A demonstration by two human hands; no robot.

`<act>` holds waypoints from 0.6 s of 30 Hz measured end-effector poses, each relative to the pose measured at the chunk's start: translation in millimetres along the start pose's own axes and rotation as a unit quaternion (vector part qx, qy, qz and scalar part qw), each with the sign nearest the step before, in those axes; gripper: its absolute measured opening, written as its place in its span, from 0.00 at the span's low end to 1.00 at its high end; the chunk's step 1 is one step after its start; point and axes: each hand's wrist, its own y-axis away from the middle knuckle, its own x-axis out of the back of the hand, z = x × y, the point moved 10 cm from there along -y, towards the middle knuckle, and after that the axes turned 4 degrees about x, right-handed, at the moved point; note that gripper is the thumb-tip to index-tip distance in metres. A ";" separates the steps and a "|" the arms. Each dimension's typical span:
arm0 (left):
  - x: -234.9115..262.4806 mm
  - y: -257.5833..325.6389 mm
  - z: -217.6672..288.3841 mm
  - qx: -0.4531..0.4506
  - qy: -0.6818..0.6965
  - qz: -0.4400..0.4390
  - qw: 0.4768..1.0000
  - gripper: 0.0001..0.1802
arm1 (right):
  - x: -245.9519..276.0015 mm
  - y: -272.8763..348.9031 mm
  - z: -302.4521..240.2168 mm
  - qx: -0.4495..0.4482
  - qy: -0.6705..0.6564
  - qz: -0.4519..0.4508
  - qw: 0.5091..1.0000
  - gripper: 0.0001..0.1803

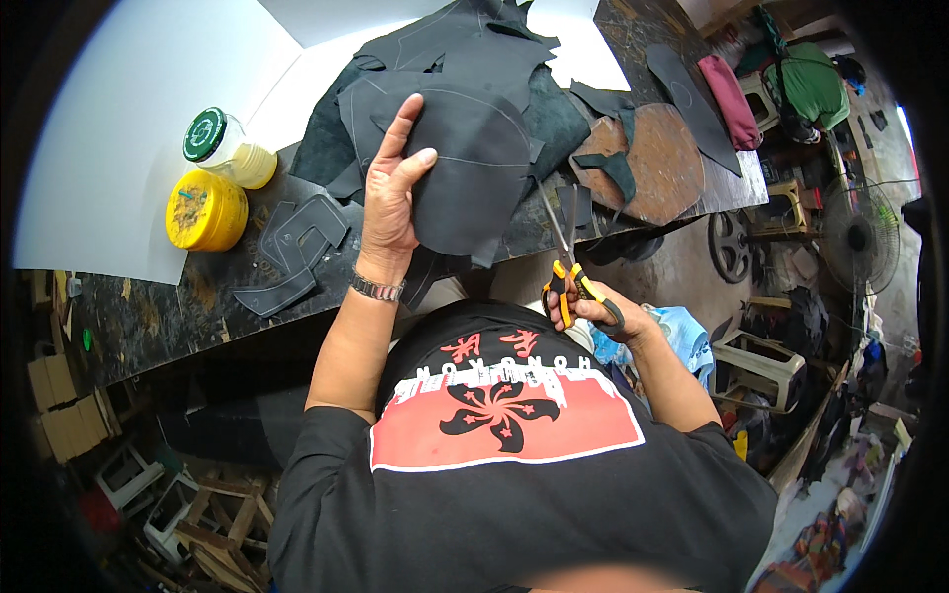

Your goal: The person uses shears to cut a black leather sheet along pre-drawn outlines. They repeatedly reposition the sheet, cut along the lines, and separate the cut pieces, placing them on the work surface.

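My left hand [392, 198] is at the left edge of a rounded black leather piece [473, 173] marked with pale drawn lines. Its thumb lies over the top face and the index finger points up; the other fingers are hidden, seemingly beneath the leather. In my right hand [608, 310] are scissors [585, 282] with yellow and black handles. Their blades are spread and point up, close to the leather's lower right edge. Behind the rounded piece, a larger black hide [465, 49] with ragged edges is heaped on the dark table [138, 321].
Left on the table stand a green-lidded jar [237, 163] and a yellow tub [206, 211], beside cut black pieces [297, 247]. A worn brown board [652, 163] carries scraps at right, near a long black piece [692, 109] and a pink roll [729, 102]. A fan [858, 237] stands far right.
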 end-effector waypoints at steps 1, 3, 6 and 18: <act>-1.0 0.5 -0.8 0.004 -0.010 -0.003 1.000 0.34 | -1.6 0.2 2.6 -0.007 0.003 -0.007 1.000 0.35; -1.9 1.3 -1.1 0.003 -0.022 -0.006 1.000 0.34 | -4.8 -4.2 2.9 -0.011 0.004 -0.018 1.000 0.36; 1.8 1.2 -3.7 0.012 -0.071 0.015 0.997 0.35 | -12.1 -12.0 -9.9 0.020 0.016 -0.022 0.999 0.32; -22.7 6.7 9.3 -0.097 -0.339 -0.011 0.936 0.43 | -6.6 -9.3 -53.6 0.065 0.068 0.055 0.994 0.25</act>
